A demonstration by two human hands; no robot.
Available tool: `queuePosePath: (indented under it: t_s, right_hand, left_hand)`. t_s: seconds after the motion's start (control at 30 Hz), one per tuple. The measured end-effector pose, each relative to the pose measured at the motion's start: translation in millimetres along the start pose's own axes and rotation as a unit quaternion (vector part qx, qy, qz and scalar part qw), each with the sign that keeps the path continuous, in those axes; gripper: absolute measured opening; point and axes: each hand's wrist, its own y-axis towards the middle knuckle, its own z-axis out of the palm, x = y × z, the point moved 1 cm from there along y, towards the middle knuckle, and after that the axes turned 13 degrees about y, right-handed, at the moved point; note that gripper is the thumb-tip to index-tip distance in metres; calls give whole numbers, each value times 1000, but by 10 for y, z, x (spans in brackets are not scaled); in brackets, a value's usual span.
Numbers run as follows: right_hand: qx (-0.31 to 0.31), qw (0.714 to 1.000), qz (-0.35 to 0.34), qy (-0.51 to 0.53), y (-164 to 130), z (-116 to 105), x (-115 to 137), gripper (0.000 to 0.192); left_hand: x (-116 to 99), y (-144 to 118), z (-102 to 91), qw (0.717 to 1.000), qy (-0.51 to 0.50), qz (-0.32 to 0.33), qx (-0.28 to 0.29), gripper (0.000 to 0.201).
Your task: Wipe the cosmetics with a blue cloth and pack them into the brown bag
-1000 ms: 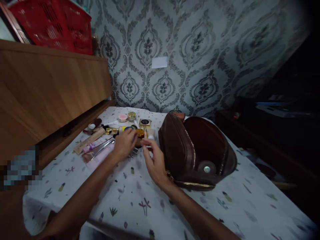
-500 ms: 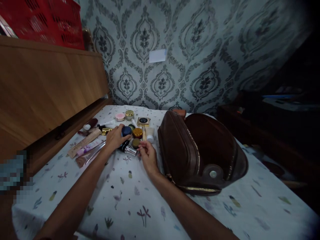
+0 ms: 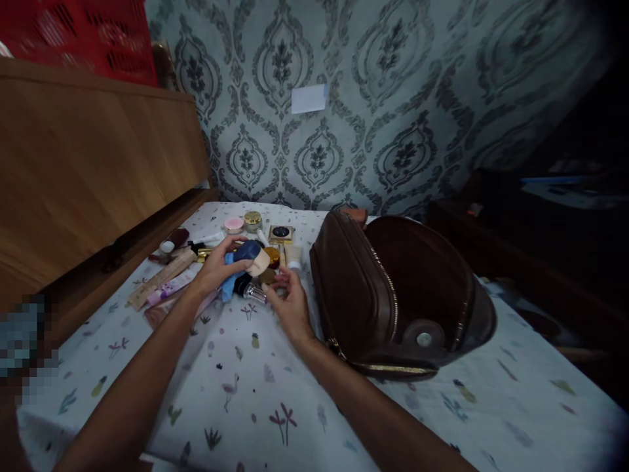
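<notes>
Blue jar point(image 3: 247, 251) now lifted off the clutter, left hand point(image 3: 216, 267) clamped around it; half a second ago it sat among the cosmetics. Right hand point(image 3: 289, 303) at its 4 o'clock, fingertips loosely curled over small gold-lidded pots point(image 3: 268, 262), grip unclear. Brown bag point(image 3: 393, 295) gapes open at 3 o'clock on the printed cloth point(image 3: 275, 393).

Dim room, damask wallpaper point(image 3: 393, 98), wooden headboard point(image 3: 88, 157).

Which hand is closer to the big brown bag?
The right hand. It rests on the cloth just left of the open brown bag, not quite touching it. The left hand is farther left, over the makeup pile, holding a blue jar.
</notes>
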Motion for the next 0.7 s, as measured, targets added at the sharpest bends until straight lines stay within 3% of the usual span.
queuePosePath:
  t_s: [0.1, 0.23, 0.43, 0.7]
  right_hand:
    - [31, 999, -19, 5, -26, 52, 87, 75]
    - [58, 996, -43, -42, -59, 56, 144, 57]
    - [36, 991, -56, -115, -84, 4, 128, 52]
    - [30, 990, -37, -129, -131, 13, 158, 52]
  left_hand:
    - [-169, -56, 34, 991, -65, 55, 98, 68]
    - [-288, -90, 99, 976, -5, 128, 174, 62]
    - [-295, -133, 110, 968, 68, 169, 175, 60]
    - [-355, -154, 136, 968, 102, 159, 167, 62]
